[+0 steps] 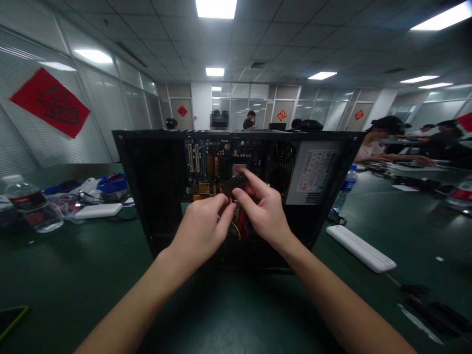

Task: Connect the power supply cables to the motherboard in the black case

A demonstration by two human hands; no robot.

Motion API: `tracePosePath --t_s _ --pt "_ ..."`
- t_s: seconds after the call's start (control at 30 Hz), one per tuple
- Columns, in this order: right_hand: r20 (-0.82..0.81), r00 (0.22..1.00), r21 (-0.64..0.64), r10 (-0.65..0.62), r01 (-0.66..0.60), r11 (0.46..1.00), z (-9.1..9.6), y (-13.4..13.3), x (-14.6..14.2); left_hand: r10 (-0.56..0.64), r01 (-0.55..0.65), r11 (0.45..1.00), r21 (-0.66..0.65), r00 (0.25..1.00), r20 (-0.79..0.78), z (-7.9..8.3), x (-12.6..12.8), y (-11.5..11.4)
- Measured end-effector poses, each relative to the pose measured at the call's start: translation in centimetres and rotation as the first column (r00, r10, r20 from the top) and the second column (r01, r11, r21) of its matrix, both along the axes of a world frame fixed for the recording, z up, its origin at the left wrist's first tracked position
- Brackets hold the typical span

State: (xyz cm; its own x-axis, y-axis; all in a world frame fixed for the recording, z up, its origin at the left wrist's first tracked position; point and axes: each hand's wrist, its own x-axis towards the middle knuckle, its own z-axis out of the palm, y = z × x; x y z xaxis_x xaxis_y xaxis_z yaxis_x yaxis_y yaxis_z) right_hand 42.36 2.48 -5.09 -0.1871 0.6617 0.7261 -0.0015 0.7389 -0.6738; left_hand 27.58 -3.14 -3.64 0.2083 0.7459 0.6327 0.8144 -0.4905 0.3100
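An open black computer case (162,167) stands upright in front of me. Inside it sit a motherboard (199,162), a round fan (283,164) and a silver power supply (313,172) at the upper right. A black power connector (233,184) with coloured wires (242,223) is held up before the motherboard. My right hand (263,206) pinches the connector between thumb and fingers. At its lower left, my left hand (202,221) is closed around the wires close to the connector.
On the green table (92,265), a water bottle (33,204) and white power strip (99,211) lie left. Right of the case are another bottle (346,184), a long white strip (360,248) and dark tools (435,309). A co-worker (383,140) sits at the far right.
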Motion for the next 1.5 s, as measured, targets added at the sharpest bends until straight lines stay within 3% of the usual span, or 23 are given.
tracePosePath --t_s 0.2,0.33,0.4,0.53,0.63,0.7,0.87,1.03,1.2,1.33,1.5 --pt "0.042 0.996 0.041 -0.076 0.075 0.996 -0.2 0.4 -0.1 -0.025 0.029 0.998 -0.055 0.998 0.058 0.1 0.0 0.4" --pt "0.217 0.964 0.037 -0.154 0.150 0.988 -1.5 2.5 -0.4 -0.119 0.206 0.941 -0.268 0.944 0.309 -0.7 -0.7 3.3" --pt "0.315 0.940 -0.030 -0.131 0.148 0.989 -2.4 3.6 -0.5 -0.058 0.166 0.944 -0.286 0.935 0.351 -1.5 -1.2 5.3" --pt "0.563 0.826 -0.179 -0.010 0.134 0.975 -3.5 4.9 -0.4 0.048 0.014 0.947 -0.320 0.982 0.185 -3.5 -2.1 8.1" --pt "0.746 0.665 -0.176 0.032 0.151 0.973 -4.0 5.4 0.0 0.088 -0.084 0.936 -0.342 0.996 -0.002 -4.6 -2.3 8.8" --pt "0.779 0.627 -0.166 0.021 0.173 0.971 -4.2 5.6 0.1 0.098 -0.112 0.920 -0.376 0.994 -0.059 -5.0 -2.3 8.9" --pt "0.716 0.698 -0.174 0.000 0.178 0.968 -4.7 6.2 0.1 0.089 -0.114 0.916 -0.385 0.993 -0.084 -5.4 -2.1 9.3" --pt "0.612 0.790 -0.297 0.033 0.191 0.936 -5.7 7.4 0.2 -0.044 0.012 0.911 -0.412 0.997 -0.068 -5.5 -1.5 9.6" --pt "0.364 0.924 -0.542 0.120 0.105 0.834 -6.2 8.1 0.1 -0.050 0.051 0.894 -0.445 0.999 0.015 -5.3 -1.3 9.2" --pt "0.256 0.966 -0.661 -0.033 0.199 0.723 -5.6 7.5 -0.1 -0.022 0.042 0.884 -0.466 0.999 0.048 -5.3 -1.8 9.0" --pt "0.223 0.968 -0.715 -0.116 0.243 0.656 -5.1 7.3 -0.2 0.101 -0.114 0.889 -0.443 0.993 -0.052 -5.6 -1.5 9.9"
